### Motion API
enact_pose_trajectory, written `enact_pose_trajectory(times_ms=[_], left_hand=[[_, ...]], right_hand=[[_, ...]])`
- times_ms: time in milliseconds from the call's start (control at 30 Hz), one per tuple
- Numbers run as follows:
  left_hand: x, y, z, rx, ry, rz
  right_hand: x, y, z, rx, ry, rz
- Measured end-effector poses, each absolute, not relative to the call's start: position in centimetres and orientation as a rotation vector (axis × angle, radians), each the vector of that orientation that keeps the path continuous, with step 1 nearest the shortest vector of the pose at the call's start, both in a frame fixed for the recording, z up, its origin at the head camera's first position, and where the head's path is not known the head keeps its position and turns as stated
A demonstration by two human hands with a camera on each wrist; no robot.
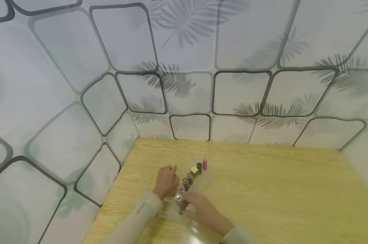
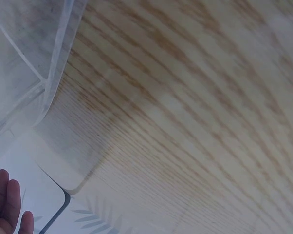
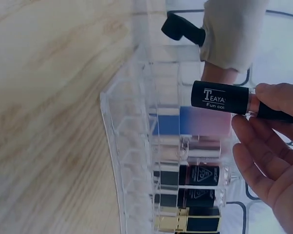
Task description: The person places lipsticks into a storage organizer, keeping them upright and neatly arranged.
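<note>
My right hand (image 1: 202, 210) pinches a black lipstick tube (image 3: 219, 97) with white lettering between thumb and fingers. In the right wrist view the tube lies sideways across the end of a clear tiered lipstick holder (image 3: 129, 117). Several tubes stand in the holder, among them a blue and pink one (image 3: 205, 121), dark ones with clear ends and a gold and black lipstick (image 3: 203, 219). On the holder's left side is my left hand (image 1: 166, 181), its fingers loosely bent with nothing in them. Only its fingertips (image 2: 11, 200) show at the corner of the left wrist view.
The holder stands on a wood-grain table (image 1: 278, 189). A bright pink lipstick (image 1: 204, 164) and a gold-topped square tube (image 1: 194, 172) mark its far end. Behind and to the left rises a patterned pale wall (image 1: 241, 91).
</note>
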State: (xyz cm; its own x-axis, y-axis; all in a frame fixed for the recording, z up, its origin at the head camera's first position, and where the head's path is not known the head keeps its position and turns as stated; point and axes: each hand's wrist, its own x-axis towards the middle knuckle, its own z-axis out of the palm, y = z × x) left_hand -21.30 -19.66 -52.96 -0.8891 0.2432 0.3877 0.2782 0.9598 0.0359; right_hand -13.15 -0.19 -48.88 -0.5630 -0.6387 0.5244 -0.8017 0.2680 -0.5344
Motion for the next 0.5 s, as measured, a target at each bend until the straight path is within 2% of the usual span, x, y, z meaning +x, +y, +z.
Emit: enact_pose_trajectory(times_ms=[500], left_hand=[[-21.2,-19.5,-52.8,-0.372,-2.732,-0.126]], right_hand=[[-12.6,-1.9,-50.1,1.332,-2.26,0.923]])
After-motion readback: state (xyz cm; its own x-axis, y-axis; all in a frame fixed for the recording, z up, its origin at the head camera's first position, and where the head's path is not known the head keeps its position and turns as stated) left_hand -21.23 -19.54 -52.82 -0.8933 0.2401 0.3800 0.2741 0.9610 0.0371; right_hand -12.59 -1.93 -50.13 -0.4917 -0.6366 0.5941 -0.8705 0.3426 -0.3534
